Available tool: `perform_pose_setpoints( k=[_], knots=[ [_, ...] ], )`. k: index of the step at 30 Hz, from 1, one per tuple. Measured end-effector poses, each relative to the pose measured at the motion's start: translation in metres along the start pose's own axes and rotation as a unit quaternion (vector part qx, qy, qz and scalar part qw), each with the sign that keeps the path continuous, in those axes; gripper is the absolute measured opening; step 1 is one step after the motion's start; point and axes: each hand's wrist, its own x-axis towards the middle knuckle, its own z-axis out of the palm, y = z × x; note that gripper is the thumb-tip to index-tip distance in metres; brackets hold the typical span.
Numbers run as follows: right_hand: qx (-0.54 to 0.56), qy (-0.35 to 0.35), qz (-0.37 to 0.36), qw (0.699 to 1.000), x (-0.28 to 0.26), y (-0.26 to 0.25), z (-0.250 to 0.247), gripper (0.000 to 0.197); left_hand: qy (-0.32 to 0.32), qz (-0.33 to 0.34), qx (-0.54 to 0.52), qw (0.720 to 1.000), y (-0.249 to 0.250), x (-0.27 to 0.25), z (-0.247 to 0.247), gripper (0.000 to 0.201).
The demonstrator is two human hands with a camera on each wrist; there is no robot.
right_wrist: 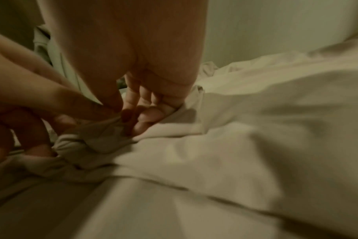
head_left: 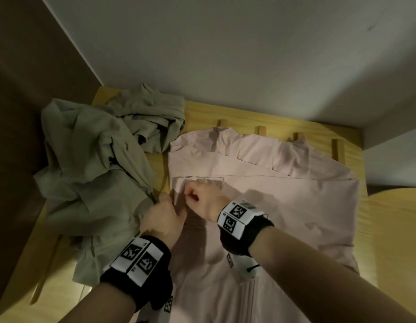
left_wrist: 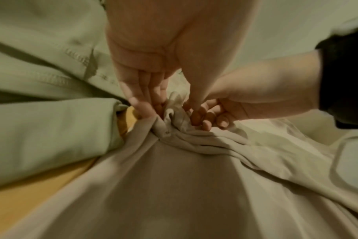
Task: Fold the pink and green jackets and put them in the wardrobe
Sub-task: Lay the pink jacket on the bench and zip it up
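The pink jacket (head_left: 260,206) lies spread flat on a wooden slatted bed frame (head_left: 249,117), collar toward the wall. The green jacket (head_left: 90,159) sits crumpled in a heap to its left. My left hand (head_left: 166,206) and right hand (head_left: 193,194) meet at the pink jacket's left edge. In the left wrist view my left hand (left_wrist: 170,113) pinches a bunched fold of the pink jacket (left_wrist: 174,177), with the green jacket (left_wrist: 40,121) beside it. In the right wrist view my right hand (right_wrist: 129,116) pinches the same bunch of the pink jacket (right_wrist: 256,129).
A white wall (head_left: 249,54) rises behind the bed frame and a brown panel (head_left: 27,89) closes the left side. A yellow surface (head_left: 393,217) lies to the right of the pink jacket. Bare slats (head_left: 50,264) show at the lower left.
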Motion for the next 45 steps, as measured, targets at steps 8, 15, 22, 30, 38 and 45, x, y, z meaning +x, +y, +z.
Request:
perform_pose_setpoints(
  k=[8,15,22,30,38,45],
  knots=[
    [0.002,0.029,0.047,0.998,0.000,-0.007,0.014,0.034,-0.020,-0.010,0.208,0.978,-0.005,-0.002,0.002,0.048],
    [0.032,0.041,0.066,0.996,0.002,-0.020,0.021,0.046,-0.017,-0.003,0.190,0.982,-0.011,-0.008,0.009,0.030],
    [-0.052,0.001,0.097,0.994,0.015,-0.030,0.024,0.074,-0.023,0.065,0.117,0.991,-0.028,-0.009,0.009,0.035],
    [0.009,-0.028,0.139,0.990,0.014,-0.037,0.012,0.047,-0.021,0.082,-0.025,0.996,-0.041,-0.021,0.008,0.028],
    [0.116,-0.012,0.099,0.988,-0.001,-0.011,-0.005,0.024,-0.173,0.181,0.036,0.968,-0.044,-0.036,0.013,0.026],
    [0.280,-0.036,0.049,0.958,-0.025,0.018,-0.027,0.034,-0.182,0.219,-0.032,0.958,-0.008,-0.055,0.028,0.014]
  ],
)
